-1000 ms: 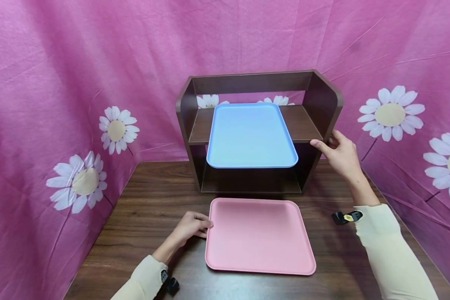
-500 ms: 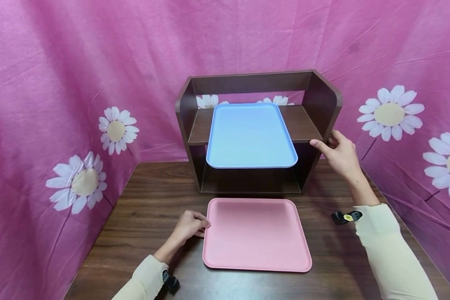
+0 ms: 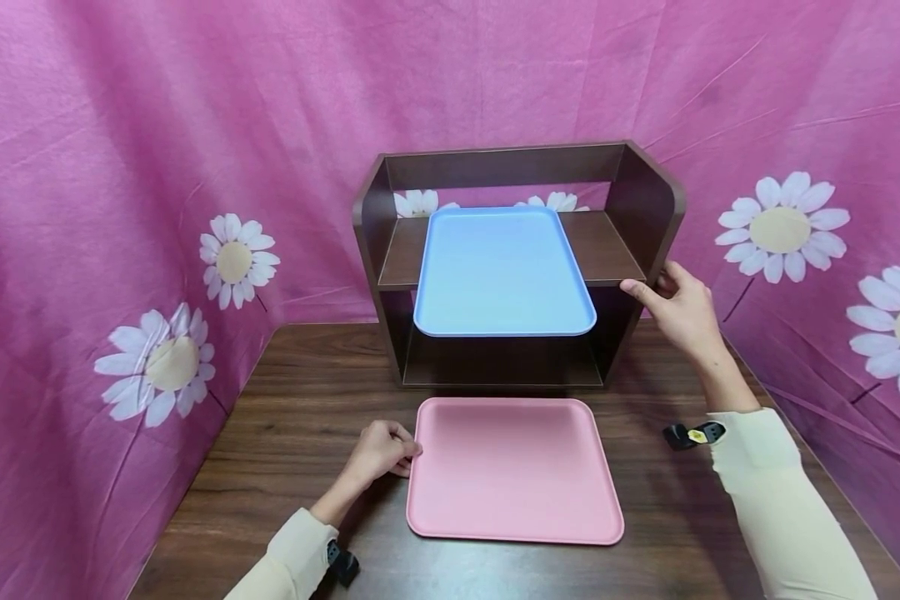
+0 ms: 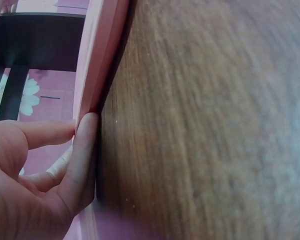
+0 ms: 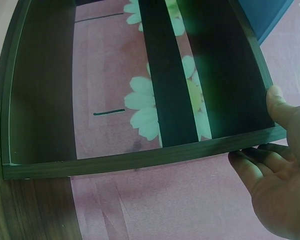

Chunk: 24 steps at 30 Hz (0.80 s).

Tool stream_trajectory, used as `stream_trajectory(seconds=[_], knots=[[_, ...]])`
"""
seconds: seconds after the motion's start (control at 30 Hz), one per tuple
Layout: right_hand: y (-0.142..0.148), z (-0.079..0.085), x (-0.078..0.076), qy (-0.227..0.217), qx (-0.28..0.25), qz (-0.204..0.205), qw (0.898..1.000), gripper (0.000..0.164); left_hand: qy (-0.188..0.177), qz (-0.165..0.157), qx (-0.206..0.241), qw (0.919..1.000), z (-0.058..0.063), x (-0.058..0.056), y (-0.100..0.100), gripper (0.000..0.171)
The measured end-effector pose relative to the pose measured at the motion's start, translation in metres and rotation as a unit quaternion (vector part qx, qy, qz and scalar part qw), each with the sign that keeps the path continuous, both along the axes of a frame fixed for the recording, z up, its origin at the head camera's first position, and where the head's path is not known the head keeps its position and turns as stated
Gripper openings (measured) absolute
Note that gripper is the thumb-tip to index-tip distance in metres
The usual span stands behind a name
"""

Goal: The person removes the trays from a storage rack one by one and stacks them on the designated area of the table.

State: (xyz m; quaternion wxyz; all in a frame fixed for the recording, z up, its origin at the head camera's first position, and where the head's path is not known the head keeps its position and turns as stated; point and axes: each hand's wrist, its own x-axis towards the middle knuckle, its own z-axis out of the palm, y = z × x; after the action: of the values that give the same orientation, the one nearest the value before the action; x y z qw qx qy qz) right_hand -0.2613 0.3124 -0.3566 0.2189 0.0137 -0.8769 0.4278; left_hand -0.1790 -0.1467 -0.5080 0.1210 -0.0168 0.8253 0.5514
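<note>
A pink tray (image 3: 513, 471) lies on the table in front of a dark brown two-tier shelf (image 3: 506, 162). My left hand (image 3: 378, 450) pinches the tray's left rim, thumb on top and fingertips at its underside; the left wrist view shows the tray's pink edge (image 4: 100, 60) between them. My right hand (image 3: 682, 310) grips the right side panel of the shelf, the thumb on its front edge and the fingers behind the panel, as the right wrist view also shows. On the shelf's middle board rests a blue tray (image 3: 504, 271), its near end sticking out past the board's front edge.
The brown wooden table (image 3: 300, 400) bears the shelf and the pink tray. Pink cloth (image 3: 270, 100) with white daisies hangs at the back and both sides. The shelf's lower compartment (image 3: 502, 362) lies under the blue tray, partly covered by it.
The pink tray and my left hand shifted slightly left between the first two frames and have hardly moved since. My right hand, the shelf and the blue tray stay put.
</note>
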Motion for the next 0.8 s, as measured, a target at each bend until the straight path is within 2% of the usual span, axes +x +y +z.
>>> stream_trajectory(seconds=[0.23, 0.43, 0.8], knots=[[0.000, 0.000, 0.000, -0.006, 0.005, -0.007, 1.000, 0.057, -0.002, 0.018, 0.013, 0.9998, 0.002, -0.003, 0.000, 0.008], [0.000, -0.001, 0.000, -0.009, 0.004, -0.006, 1.000, 0.059, 0.012, 0.029, 0.051, 0.9982, 0.011, -0.008, 0.003, 0.012], [-0.003, -0.003, 0.000, 0.006, 0.005, -0.015, 1.000, 0.057, 0.034, 0.028, 0.132, 0.9902, 0.050, -0.014, 0.022, 0.012]])
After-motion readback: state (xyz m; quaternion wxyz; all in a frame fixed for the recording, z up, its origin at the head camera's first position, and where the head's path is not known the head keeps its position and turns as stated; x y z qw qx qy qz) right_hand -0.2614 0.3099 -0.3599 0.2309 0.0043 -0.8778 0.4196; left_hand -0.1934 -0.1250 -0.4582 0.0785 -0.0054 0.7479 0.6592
